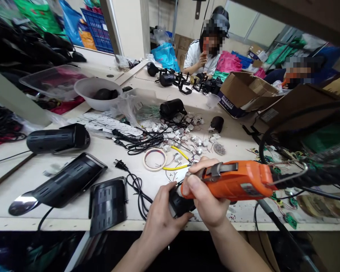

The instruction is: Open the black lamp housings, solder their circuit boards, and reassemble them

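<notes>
White workbench (238, 145), cluttered; three black slotted plastic housings (70, 181) lie left of the hands. Orange plastic power screwdriver (243, 180) sits in the person's right hand (206, 200), gripped firmly. Left hand (162, 211) wraps a partly hidden black plastic part (181, 202) near the bench's front edge, under the driver's nose. Cream tape ring (154, 168) beyond.

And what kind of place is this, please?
Probably an electronics assembly workshop: the right hand holds an orange power tool, and black housings and green circuit boards lie on the bench.
</notes>
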A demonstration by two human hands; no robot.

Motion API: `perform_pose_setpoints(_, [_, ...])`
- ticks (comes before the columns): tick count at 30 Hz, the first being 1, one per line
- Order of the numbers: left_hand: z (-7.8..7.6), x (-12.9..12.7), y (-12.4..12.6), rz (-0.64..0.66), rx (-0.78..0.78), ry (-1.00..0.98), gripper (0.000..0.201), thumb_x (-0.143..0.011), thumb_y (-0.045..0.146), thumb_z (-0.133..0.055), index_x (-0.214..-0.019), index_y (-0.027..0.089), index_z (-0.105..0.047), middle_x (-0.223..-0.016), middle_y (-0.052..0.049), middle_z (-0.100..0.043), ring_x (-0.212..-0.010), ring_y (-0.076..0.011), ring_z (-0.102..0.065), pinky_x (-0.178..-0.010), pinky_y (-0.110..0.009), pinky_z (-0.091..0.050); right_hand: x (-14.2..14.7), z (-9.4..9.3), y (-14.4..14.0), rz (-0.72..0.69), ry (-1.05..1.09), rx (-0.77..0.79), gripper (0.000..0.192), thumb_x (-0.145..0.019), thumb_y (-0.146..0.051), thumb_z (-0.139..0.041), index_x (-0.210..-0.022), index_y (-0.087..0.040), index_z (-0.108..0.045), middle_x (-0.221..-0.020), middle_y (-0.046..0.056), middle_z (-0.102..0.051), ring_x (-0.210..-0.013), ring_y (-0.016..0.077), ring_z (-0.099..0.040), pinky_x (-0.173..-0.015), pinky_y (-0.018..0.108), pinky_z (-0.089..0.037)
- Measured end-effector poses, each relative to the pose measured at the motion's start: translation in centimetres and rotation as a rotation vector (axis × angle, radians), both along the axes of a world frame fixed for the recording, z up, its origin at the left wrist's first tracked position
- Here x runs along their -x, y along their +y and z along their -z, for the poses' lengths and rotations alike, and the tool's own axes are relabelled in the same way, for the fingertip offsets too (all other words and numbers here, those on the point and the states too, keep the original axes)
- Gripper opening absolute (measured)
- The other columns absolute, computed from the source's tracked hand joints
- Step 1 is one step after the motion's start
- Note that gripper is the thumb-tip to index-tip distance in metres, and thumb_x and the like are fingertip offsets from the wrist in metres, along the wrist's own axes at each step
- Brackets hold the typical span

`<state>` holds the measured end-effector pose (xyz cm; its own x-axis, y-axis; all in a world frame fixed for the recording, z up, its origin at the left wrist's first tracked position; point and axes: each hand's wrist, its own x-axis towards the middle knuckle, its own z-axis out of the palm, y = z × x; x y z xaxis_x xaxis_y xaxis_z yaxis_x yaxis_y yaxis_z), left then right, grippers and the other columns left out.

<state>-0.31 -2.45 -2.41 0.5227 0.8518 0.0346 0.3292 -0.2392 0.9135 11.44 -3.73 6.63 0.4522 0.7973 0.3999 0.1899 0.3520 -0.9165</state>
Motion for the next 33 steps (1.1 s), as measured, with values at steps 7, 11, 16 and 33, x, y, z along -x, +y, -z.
perform_pose_setpoints(7, [-0.1,-0.1,0.4,-0.005,-0.030,-0.103,0.050,-0.072,0.025,-0.069,-0.120,0.019,-0.056,-0.109,-0.011,-0.067,-0.100,-0.0296,-0.065,-0.084,-0.043,-0.056,0.7,-0.3,0.4,0.019,-0.142,-0.027,0.013,-0.080,-0.021,-0.066,-0.088,-0.023,-0.055,-0.057,-0.006,-0.056,-0.053,0.0149,-0.055,-0.058,0.032,-0.048])
perform_pose_setpoints(11, [0.2,-0.2,0.3,-0.006,-0.017,-0.144,0.042,-0.073,0.030,-0.067,-0.113,0.018,-0.060,-0.104,-0.012,-0.069,-0.095,-0.0318,-0.067,-0.082,-0.045,-0.057,1.0,-0.1,0.9,0.001,-0.182,-0.035,0.014,-0.077,-0.022,-0.066,-0.080,-0.023,-0.052,-0.056,-0.007,-0.050,-0.048,0.0127,-0.049,-0.051,0.029,-0.043])
perform_pose_setpoints(16, [0.3,-0.3,0.1,0.001,0.005,-0.114,0.046,-0.072,0.028,-0.066,-0.115,0.017,-0.057,-0.107,-0.012,-0.068,-0.098,-0.0312,-0.067,-0.084,-0.045,-0.056,1.1,0.5,1.2,-0.047,-0.134,-0.035,0.019,-0.079,-0.020,-0.067,-0.071,-0.022,-0.050,-0.057,-0.006,-0.049,-0.048,0.0120,-0.050,-0.053,0.030,-0.044])
perform_pose_setpoints(33, [-1.9,0.6,2.0,0.032,0.535,-0.120,0.064,-0.073,0.055,-0.072,-0.124,0.024,-0.050,-0.099,-0.003,-0.064,-0.078,-0.0201,-0.066,-0.069,-0.034,-0.056,-4.4,-8.2,-7.4,0.510,0.256,-0.070,0.028,-0.079,-0.028,-0.078,-0.103,-0.022,-0.065,-0.085,-0.001,-0.058,-0.071,0.0129,-0.060,-0.070,0.030,-0.057])
